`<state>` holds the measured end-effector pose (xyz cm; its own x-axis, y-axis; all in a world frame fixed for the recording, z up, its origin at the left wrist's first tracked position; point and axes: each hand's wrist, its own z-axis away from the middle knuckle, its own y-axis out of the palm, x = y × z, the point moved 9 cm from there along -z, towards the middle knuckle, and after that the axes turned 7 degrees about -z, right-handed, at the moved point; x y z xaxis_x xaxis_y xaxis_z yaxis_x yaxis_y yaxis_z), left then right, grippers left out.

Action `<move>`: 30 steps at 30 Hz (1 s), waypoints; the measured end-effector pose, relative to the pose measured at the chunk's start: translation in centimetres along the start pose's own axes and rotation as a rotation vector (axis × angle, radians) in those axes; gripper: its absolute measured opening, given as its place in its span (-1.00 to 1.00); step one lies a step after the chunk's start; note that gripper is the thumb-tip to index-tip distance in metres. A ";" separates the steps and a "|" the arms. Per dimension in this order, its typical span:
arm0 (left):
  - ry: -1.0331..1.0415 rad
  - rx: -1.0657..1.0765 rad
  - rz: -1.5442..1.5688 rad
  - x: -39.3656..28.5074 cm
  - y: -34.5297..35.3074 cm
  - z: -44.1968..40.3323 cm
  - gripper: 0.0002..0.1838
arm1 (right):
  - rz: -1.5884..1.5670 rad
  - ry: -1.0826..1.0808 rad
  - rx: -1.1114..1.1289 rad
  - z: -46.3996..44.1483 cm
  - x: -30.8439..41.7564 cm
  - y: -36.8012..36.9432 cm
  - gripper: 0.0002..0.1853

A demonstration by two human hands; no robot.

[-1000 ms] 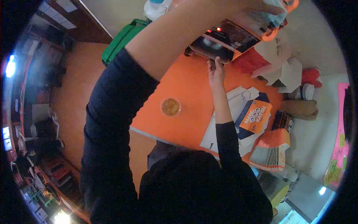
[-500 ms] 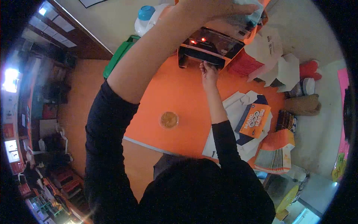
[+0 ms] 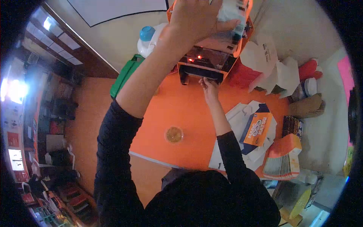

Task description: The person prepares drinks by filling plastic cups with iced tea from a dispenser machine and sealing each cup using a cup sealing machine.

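Note:
An orange and black machine [image 3: 210, 56] with two red lights, apparently a cup sealer, stands at the back of the orange table. Over its top, my left hand [image 3: 198, 19] is closed around blurred clear film [image 3: 230, 13], its thumb stretched along it; some of its fingertips are cut off by the frame. Low on the machine's front, my right hand [image 3: 210, 90] has its fingers at the edge of a black tray [image 3: 200, 72], seemingly pinching it. A clear cup [image 3: 174, 134] with yellowish-brown contents stands on the table, apart from both hands.
A green container [image 3: 126, 75] and a white bottle with a blue cap [image 3: 146, 34] stand left of the machine. To its right are stacked red-and-white cartons [image 3: 251, 62]. An orange-and-navy box [image 3: 257, 128] lies on white flattened cartons [image 3: 217, 153], near stacked orange sleeves [image 3: 283, 162].
My view has tilted, so the machine, table and cup appear lower in the picture. My right-hand fingers look slightly looser at the tray. My left hand stays at the film.

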<state>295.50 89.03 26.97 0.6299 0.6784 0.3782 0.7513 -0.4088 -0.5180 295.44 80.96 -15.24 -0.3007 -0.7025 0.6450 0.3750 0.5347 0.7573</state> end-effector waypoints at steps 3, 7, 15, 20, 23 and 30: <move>0.039 -0.084 -0.064 -0.3 -0.2 0.3 -0.16 | 0.021 0.004 0.012 -0.2 -0.3 -0.5 -0.92; 0.010 -0.041 -0.131 -0.3 1.1 0.5 -0.15 | 0.031 0.178 -0.094 1.2 -1.0 -1.3 -0.92; -0.027 0.003 0.015 0.0 0.5 0.4 -0.18 | 1.425 -0.390 -0.073 -10.3 33.1 9.2 -0.46; -0.031 -0.030 -0.009 -0.1 0.4 0.3 -0.17 | 0.820 -0.676 0.015 -19.4 46.5 31.2 -0.43; -0.036 -0.018 -0.013 0.1 0.1 0.3 -0.16 | 0.515 -0.559 0.250 -21.0 46.5 33.1 -0.62; -0.007 0.060 -0.048 0.0 0.7 -0.3 -0.21 | 0.190 -1.200 0.453 13.8 32.9 22.8 -0.58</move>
<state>296.08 88.59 26.81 0.5920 0.7006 0.3985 0.7672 -0.3383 -0.5449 281.94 76.49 24.66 -0.9577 0.1329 0.2553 0.2410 0.8551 0.4590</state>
